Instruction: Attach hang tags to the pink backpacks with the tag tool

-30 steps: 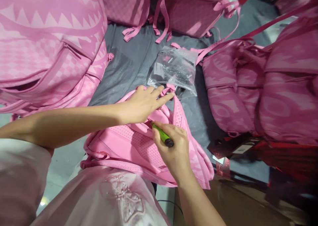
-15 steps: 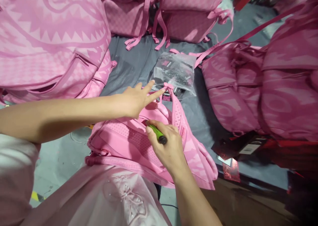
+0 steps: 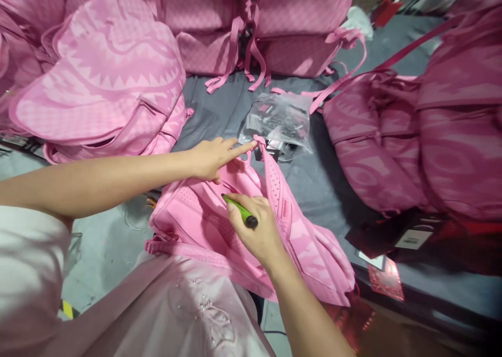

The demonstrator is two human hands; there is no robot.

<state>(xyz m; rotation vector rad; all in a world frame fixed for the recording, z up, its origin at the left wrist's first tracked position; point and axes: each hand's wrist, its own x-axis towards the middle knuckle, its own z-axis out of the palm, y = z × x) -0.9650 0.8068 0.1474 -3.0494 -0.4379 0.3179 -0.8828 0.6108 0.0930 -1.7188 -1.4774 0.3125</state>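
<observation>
A pink backpack [image 3: 314, 271] lies in front of me with its dotted mesh padding and straps facing up. My left hand [image 3: 214, 158] rests on its upper part, fingers stretched out, the index fingertip by a knotted strap end. In my right hand [image 3: 254, 229] is a green marker-like tool [image 3: 242, 211] with a black end, gripped between thumb and fingers. Its dark tip points up and left, close to the bag's pink fabric; whether it touches I cannot tell. A clear plastic bag [image 3: 280, 117] with dark contents lies just beyond the backpack.
Pink backpacks stand around the grey cloth-covered table [image 3: 209, 101]: a shark-mouth one [image 3: 113, 80] at left, checkered ones [image 3: 296, 46] behind, and camouflage ones [image 3: 458, 132] at right. A white tag [image 3: 413, 239] and a red shiny tag [image 3: 386, 278] hang near the right edge.
The view has shifted, showing more of the bags at left. My left fingers are less spread. My right hand still grips the green tool, whose tip has moved slightly left.
</observation>
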